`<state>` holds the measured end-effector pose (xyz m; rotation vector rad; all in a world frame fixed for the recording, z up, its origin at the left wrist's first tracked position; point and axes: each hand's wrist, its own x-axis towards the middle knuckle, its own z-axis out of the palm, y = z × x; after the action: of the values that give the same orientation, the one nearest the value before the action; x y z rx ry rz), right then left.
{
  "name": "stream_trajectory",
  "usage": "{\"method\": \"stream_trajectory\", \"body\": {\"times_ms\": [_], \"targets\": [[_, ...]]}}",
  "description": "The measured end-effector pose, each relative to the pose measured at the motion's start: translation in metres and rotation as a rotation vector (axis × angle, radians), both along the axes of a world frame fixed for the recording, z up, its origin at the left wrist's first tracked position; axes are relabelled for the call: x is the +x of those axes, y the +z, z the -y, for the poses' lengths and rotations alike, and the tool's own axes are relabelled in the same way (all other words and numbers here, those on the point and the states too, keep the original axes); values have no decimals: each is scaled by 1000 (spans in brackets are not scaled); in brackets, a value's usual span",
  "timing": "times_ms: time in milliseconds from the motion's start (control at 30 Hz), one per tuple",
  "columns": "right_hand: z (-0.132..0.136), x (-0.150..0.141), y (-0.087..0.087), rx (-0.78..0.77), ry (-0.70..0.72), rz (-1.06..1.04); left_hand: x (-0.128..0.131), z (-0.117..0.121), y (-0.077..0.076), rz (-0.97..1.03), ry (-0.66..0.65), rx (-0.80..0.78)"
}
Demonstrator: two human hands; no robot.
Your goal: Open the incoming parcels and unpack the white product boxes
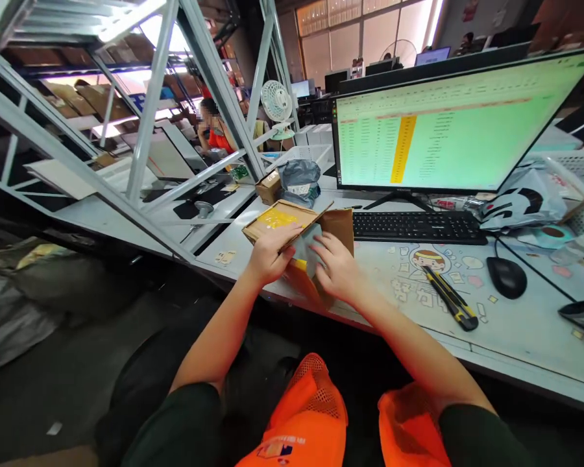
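An opened cardboard box [341,228] with yellow tape on its flap tilts at the front edge of the desk. My left hand [273,254] is closed around the left side of the box by the taped flap. Inside the opening sits a pale grey-blue package [309,245], mostly covered by the flaps and my fingers; its kind does not show. My right hand [339,267] reaches into the opening, its bent fingers gripping that package. A yellow-and-black box cutter [450,298] lies on the desk to the right.
Behind the box are a small carton [268,188] and a grey plastic bag [299,180]. A monitor [448,130], keyboard [416,226] and mouse [507,277] occupy the right. A metal frame [146,104] rises on the left. A person in orange [219,139] sits beyond it.
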<state>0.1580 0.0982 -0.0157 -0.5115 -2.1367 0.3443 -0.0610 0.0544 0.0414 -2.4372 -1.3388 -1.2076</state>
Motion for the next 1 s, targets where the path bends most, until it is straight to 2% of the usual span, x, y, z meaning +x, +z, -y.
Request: {"method": "stream_trajectory", "body": {"times_ms": [67,167,300,433,500,600,667,767,833,900,1000], "targets": [[-18,-17,5,54,-81,121,2,-2,2,-13,2,-43],[-36,-24,-4,71,-119,210,4,-4,3,-24,38,-74],[-31,-10,-35,28,-101,-16,1,-4,0,-40,86,-19],[-22,-7,-55,-212,-82,-219,0,-6,-3,-72,88,3],[-23,-14,-55,-287,-122,-243,1,-8,-4,-67,92,8],[-25,-15,-39,-243,-167,-295,2,-9,-3,-52,107,6],[-20,0,-24,-146,-195,-382,0,-8,-2,-52,122,-6],[-11,50,-6,-96,-334,-482,-10,-5,-4,-25,151,-20],[-16,92,-5,-226,-445,-558,-23,-2,-10,42,161,-19],[-33,129,-14,-464,-492,-635,-37,1,-21,139,165,-24],[-64,164,-35,-793,-503,-508,-56,8,-41,281,171,-15]]}}
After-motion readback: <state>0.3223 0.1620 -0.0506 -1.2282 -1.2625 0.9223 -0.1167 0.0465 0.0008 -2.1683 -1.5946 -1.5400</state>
